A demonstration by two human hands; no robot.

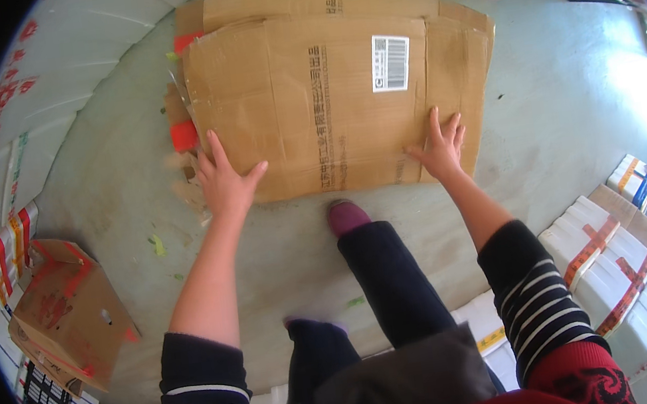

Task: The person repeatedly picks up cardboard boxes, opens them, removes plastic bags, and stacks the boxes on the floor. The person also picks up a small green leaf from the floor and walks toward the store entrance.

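Observation:
Flattened cardboard boxes lie stacked on the floor in front of me. The top cardboard sheet point(294, 108) bears printed writing and a white barcode label point(390, 63). Red tape point(184, 136) shows along the left side of the pile. My left hand point(226, 174) rests near the sheet's lower left edge, fingers spread. My right hand point(442, 144) lies spread on its lower right part, close to a fold line. Neither hand is closed around anything. Behind the top sheet, another cardboard piece point(251, 4) sticks out.
White foam boxes point(628, 267) with red and orange tape stand at the lower right. A cardboard box point(73, 311) sits at the left. Large white foam boxes point(75, 57) line the upper left. Leaf scraps point(157, 245) lie on the concrete floor point(133, 183). My shoe point(348, 217) is just below the cardboard.

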